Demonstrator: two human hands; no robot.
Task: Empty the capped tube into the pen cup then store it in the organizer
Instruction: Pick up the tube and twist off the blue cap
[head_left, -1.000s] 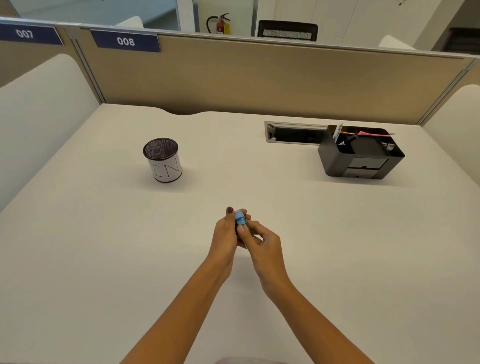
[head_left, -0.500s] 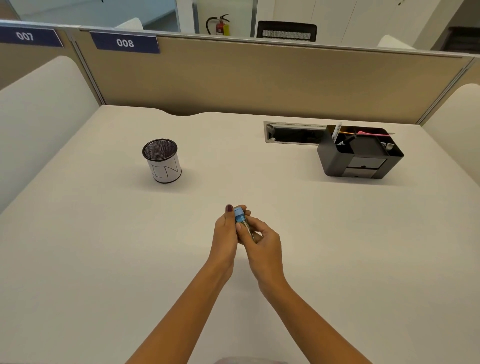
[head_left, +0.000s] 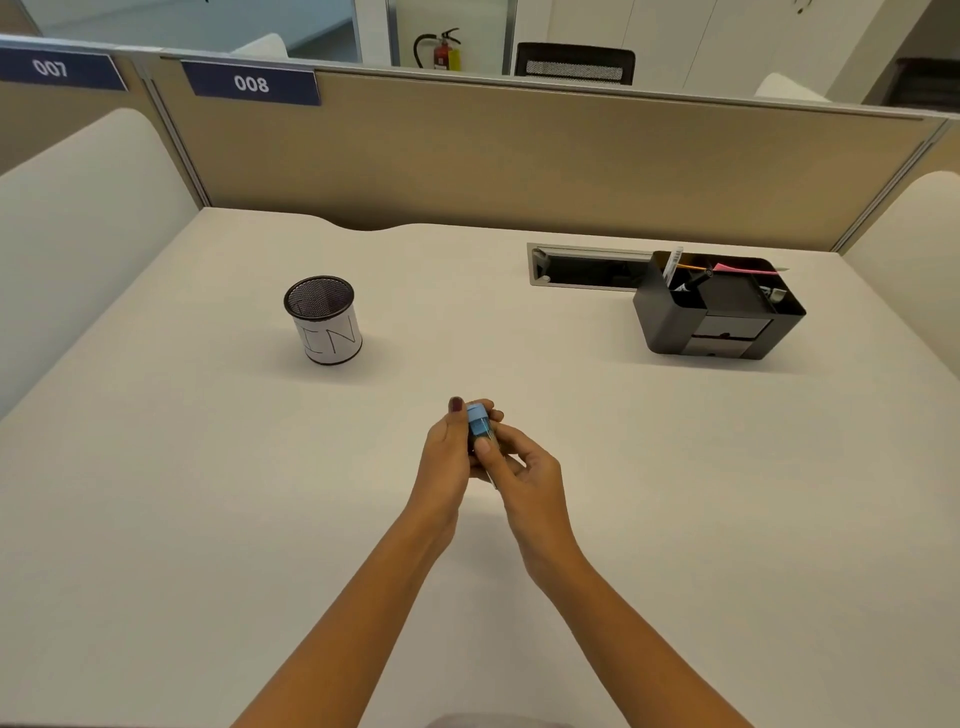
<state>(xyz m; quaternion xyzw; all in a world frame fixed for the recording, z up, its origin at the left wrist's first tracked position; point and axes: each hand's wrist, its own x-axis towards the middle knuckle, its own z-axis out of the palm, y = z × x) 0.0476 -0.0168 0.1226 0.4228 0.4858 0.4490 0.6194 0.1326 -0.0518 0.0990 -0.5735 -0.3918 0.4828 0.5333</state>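
Note:
A small tube with a light blue cap (head_left: 477, 419) is held above the middle of the white desk (head_left: 208, 493). My left hand (head_left: 448, 452) wraps around the tube's body and hides most of it. My right hand (head_left: 524, 475) pinches the tube just below the cap with thumb and fingers. The black mesh pen cup (head_left: 323, 319), with a white paper label, stands upright at the left rear. The black desk organizer (head_left: 717, 306) sits at the right rear, with pens and a pink slip in its compartments.
A cable slot (head_left: 587, 265) is cut into the desk just left of the organizer. Beige partition panels (head_left: 519, 156) close the back, and white curved dividers (head_left: 78, 208) close both sides.
Both hands stay in nearly the same spot; my right fingers have shifted slightly on the tube below the cap. The cap is still on.

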